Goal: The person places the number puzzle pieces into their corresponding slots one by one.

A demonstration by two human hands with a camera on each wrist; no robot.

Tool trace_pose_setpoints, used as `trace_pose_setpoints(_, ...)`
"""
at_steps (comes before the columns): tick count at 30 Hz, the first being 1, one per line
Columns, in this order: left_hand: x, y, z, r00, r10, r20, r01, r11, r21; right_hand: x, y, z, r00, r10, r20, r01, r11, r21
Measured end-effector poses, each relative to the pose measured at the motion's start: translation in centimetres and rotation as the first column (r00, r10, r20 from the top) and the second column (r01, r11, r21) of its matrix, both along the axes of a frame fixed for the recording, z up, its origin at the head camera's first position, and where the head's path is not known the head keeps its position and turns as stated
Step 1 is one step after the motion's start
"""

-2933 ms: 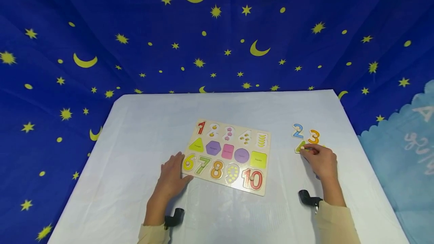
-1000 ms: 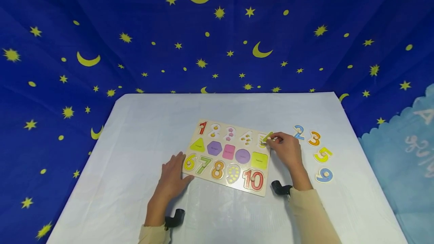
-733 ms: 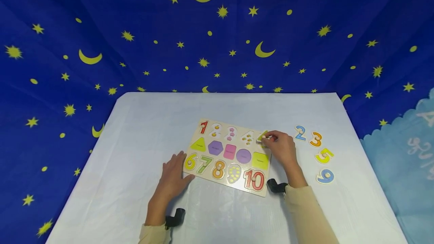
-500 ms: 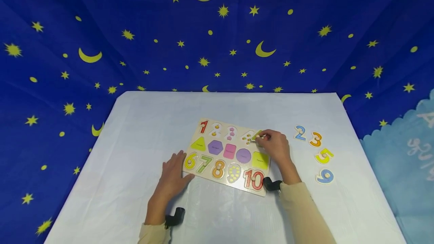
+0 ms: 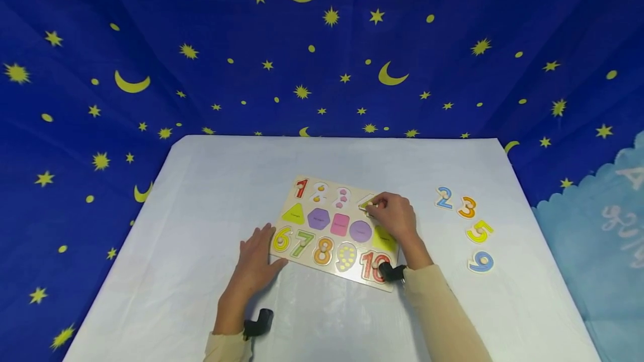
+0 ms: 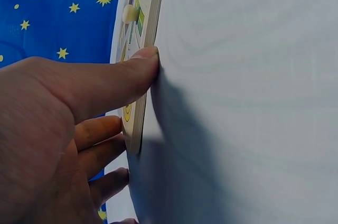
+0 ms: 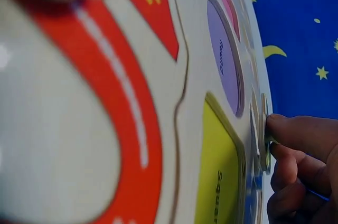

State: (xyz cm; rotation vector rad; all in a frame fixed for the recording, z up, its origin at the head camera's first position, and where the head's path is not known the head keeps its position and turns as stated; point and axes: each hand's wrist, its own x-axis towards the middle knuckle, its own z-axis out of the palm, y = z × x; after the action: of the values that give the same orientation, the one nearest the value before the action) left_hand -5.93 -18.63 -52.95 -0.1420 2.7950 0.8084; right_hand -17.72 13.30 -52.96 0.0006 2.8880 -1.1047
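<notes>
With left hand (image 5: 255, 261) spread, touches near-left corner of puzzle board (image 5: 334, 268); with right hand (image 5: 394, 215), pinches green 4 (image 5: 364, 204) near far edge, across gap from loose numbers (image 5: 479, 232).

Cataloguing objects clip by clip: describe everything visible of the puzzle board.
The puzzle board is a thin, pale, wooden-looking rectangle lying askew on the white table. The 1, 6, 7, 8 and 10 sit in it; recesses 2, 3 and 9 show printing; five coloured shapes line the middle. The left grip touches its near left corner; the right grip holds the green 4 at its recess.
</notes>
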Motion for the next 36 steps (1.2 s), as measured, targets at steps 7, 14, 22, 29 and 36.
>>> trace_pose_setpoints(7,0.1,0.0,0.0,1.000,-0.011,0.000,0.011,1.000,-0.001,-0.1,-0.9,0.1,1.000,0.005,-0.003,-0.005,1.000,0.022)
trace_pose_setpoints(14,0.2,-0.1,0.0,1.000,-0.006,-0.003,0.006,1.000,0.006,0.0,-1.5,0.0,1.000,0.001,-0.010,0.000,0.999,0.041)
trace_pose_setpoints(22,0.1,0.0,0.2,1.000,-0.008,-0.025,0.008,1.000,0.007,-0.2,-1.3,0.6,1.000,0.005,-0.014,-0.004,0.996,0.092)
trace_pose_setpoints(29,0.1,0.0,0.2,1.000,-0.008,-0.011,0.008,1.000,-0.008,-0.3,-1.1,0.5,0.999,0.027,0.029,-0.030,0.994,0.107)
trace_pose_setpoints(36,0.1,0.0,0.2,1.000,-0.017,-0.005,0.017,1.000,-0.007,0.0,-0.7,0.3,0.999,0.034,0.026,-0.036,0.995,0.088)
